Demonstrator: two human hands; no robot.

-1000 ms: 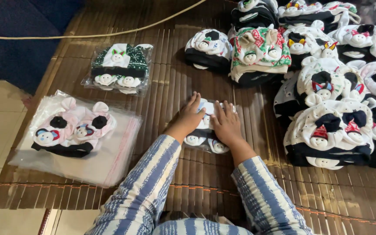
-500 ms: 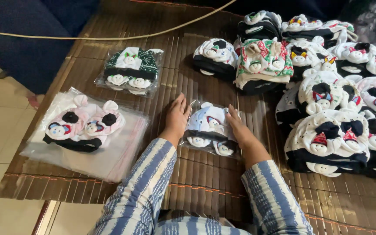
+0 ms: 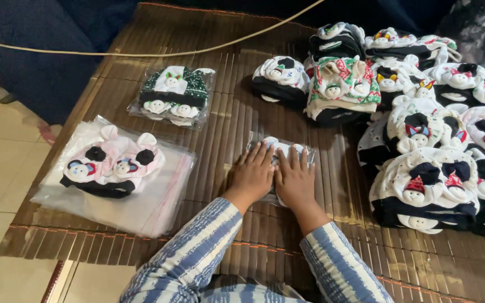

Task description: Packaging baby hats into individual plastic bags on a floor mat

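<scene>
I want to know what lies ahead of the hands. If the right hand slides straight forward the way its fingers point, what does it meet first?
Probably the green-and-red hat stack, beyond bare mat. The right hand now presses a bagged hat.

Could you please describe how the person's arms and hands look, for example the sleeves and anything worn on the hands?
Both arms wear long sleeves of a soft fabric with blue and white stripes that look blurred, like tie-dye. The sleeves end at the wrists. The left hand and the right hand are bare: no gloves, and no rings, watch or bracelets that I can make out.
</scene>
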